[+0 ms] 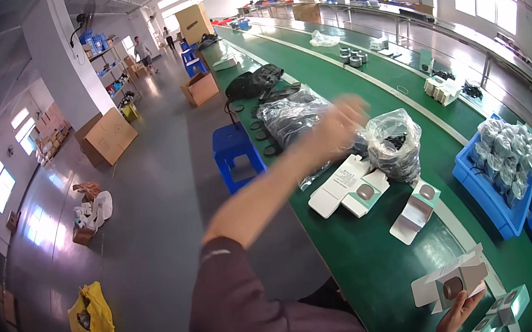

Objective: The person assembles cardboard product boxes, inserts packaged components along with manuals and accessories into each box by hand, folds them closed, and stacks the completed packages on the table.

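My left arm stretches far out over the green bench. My left hand (341, 124) is smeared by motion, so its fingers cannot be read. It hovers between a large clear plastic bag of dark items (297, 118) and a smaller clear bag (397, 149) holding dark pieces. At the lower right, my right hand (459, 316) grips a small white and pale-green carton (453, 284) from below, its flaps spread open. Two unfolded cartons lie between the hands: a flattened one (349, 187) and a partly formed one (414, 212).
Blue crates (498, 219) of plastic-wrapped items stand on the right. Several closed cartons (500, 311) sit beside my right hand. Black rings (255, 126) line the bench's left edge, near a blue stool (231, 142). A yellow bag (91, 320) lies on the floor.
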### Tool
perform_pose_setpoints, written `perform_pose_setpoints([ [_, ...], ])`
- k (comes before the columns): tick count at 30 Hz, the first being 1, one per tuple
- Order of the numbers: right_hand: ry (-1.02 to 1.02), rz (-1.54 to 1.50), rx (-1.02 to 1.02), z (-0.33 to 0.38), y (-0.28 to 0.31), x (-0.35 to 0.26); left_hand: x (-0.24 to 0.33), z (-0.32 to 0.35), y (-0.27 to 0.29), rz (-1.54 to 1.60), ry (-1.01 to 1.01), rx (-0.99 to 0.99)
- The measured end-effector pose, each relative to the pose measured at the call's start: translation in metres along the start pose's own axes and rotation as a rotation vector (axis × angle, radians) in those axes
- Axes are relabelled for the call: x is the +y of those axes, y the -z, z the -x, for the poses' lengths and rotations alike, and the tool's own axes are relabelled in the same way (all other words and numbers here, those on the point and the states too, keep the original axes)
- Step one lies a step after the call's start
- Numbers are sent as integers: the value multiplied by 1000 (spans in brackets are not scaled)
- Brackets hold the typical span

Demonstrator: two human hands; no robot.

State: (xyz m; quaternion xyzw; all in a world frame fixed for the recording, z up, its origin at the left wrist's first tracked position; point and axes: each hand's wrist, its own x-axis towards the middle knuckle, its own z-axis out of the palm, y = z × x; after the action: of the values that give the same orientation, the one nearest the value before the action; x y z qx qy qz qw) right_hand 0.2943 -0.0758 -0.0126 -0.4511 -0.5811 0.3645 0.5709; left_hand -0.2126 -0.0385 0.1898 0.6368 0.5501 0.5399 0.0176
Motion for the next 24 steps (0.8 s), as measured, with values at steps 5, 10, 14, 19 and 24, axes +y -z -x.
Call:
perform_pose_setpoints([
  [5, 67, -104, -51, 2, 18, 53, 85, 120, -189, 426, -20, -711],
  [10, 97, -152, 0, -9, 50, 105, 124, 151, -272, 592, -134, -648],
  [14, -4, -309, 3, -21, 30, 90, 112, 162, -288, 712, -112, -585],
  [19, 242, 289, -64, 0, 0, 17, 107, 178, -308, 932, 45, -568],
  [24, 337, 271, -64, 1, -12, -9, 106, 181, -302, 1051, -23, -491],
])
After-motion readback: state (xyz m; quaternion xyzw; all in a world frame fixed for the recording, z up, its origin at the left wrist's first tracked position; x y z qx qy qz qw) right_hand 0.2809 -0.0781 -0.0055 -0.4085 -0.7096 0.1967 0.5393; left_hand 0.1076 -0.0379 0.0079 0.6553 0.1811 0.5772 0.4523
